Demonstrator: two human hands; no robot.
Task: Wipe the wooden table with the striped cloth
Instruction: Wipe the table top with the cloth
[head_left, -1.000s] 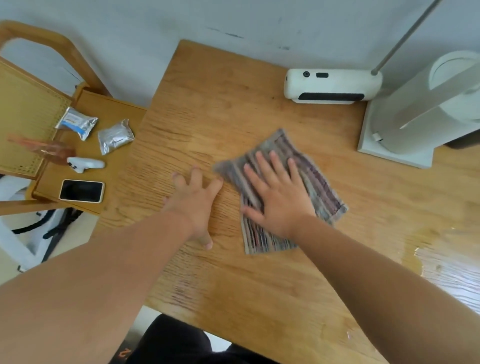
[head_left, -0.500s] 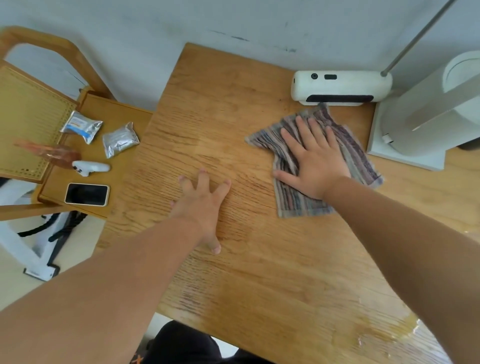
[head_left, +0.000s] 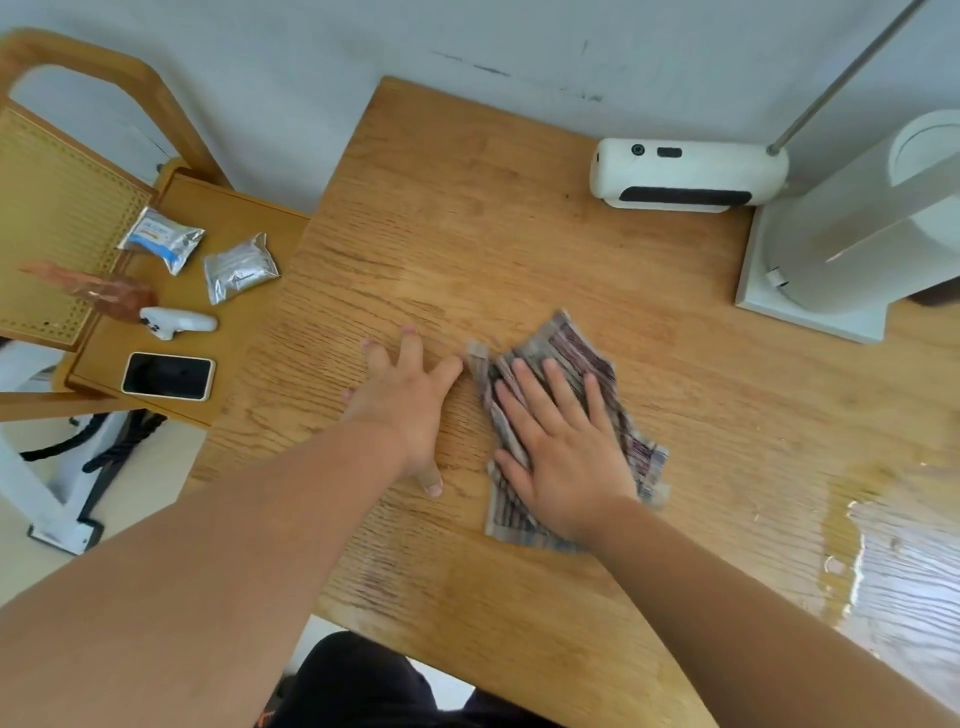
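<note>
Head view: a person's right hand (head_left: 566, 457), fingers straight, presses the striped cloth (head_left: 563, 335) onto the middle of the wooden table (head_left: 467, 208). The left hand (head_left: 405, 400) lies flat, fingers splayed, nearer the table's left edge; a wet patch (head_left: 893, 561) glistens at its right end.

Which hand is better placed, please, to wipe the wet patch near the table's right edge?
Right, probably. The right hand lies flat on the striped cloth, nearer the wet patch; the left hand rests bare on the wooden table, farther from it.
</note>
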